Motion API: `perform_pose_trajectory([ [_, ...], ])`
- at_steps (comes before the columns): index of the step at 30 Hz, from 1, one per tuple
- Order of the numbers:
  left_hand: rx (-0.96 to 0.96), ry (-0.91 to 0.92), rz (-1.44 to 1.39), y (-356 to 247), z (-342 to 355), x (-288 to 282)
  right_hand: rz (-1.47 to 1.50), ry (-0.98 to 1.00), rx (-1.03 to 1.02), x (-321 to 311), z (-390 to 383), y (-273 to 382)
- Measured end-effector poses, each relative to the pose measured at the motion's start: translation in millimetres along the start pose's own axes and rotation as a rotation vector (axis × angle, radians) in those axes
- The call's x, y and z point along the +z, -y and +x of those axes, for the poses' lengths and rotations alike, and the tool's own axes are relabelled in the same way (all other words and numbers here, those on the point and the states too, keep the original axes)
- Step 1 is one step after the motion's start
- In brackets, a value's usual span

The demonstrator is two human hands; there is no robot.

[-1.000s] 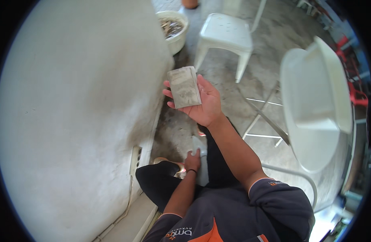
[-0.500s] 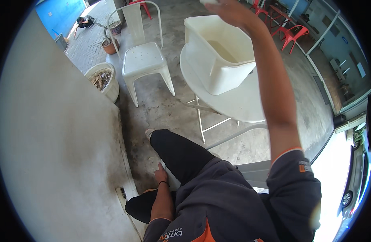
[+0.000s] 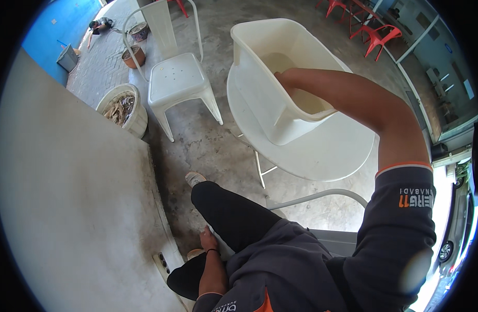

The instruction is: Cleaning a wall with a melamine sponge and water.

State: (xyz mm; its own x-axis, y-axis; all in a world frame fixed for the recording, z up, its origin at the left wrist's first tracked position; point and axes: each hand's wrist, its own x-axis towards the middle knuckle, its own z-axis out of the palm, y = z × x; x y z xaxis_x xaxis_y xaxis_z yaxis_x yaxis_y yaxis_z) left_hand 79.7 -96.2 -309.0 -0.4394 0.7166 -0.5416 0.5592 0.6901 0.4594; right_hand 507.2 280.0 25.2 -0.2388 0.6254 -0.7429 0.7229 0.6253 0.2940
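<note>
A deep white plastic tub [image 3: 262, 96] stands on a round white table [image 3: 322, 156], with what looks like shallow water in its bottom. My right hand [image 3: 287, 82] reaches over the near rim into the tub, wrist bent downward. Its fingers are hidden behind the tub wall, so I cannot see whether they hold anything. Low between my knees is my left hand [image 3: 208, 240], fingers curled at a pale surface or object beside my thigh. What it grips there cannot be made out.
A white metal chair [image 3: 176, 78] stands left of the table, near a white pot of dry leaves [image 3: 123, 109]. A pale wall [image 3: 83, 182] runs close along my left. Before me curves a grey metal bar [image 3: 327, 193]. Red chairs [image 3: 379, 39] stand far right.
My right hand has come down from above the tub's far side, where it held something whitish, into the tub. My left hand stays low. The view has shifted slightly.
</note>
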Motion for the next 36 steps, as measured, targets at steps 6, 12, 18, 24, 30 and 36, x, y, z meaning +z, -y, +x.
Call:
perform_pose_trajectory([
  [6,0.097,0.049,0.011,-20.5,2.8,12.3,0.905,0.026,0.157,-39.0,-90.9,-25.5],
  [12,0.229,0.004,0.153,-14.6,4.5,12.2,1.304,-0.344,0.110,-57.7,-147.8,-58.8],
  [18,0.363,0.021,0.243,-3.7,19.6,17.3,0.426,-1.020,-0.177,-37.8,-133.7,-83.5],
  [24,0.285,0.051,0.087,-33.2,3.8,14.3,-0.080,-1.230,-0.343,-33.3,-102.9,-80.9],
  [30,0.293,-0.005,0.149,2.5,10.2,4.6,0.570,-0.807,0.052,-58.6,-81.6,-30.2],
  [36,0.424,-0.002,0.235,20.2,16.8,9.8,0.527,-0.482,0.194,-27.0,-41.2,-11.9],
])
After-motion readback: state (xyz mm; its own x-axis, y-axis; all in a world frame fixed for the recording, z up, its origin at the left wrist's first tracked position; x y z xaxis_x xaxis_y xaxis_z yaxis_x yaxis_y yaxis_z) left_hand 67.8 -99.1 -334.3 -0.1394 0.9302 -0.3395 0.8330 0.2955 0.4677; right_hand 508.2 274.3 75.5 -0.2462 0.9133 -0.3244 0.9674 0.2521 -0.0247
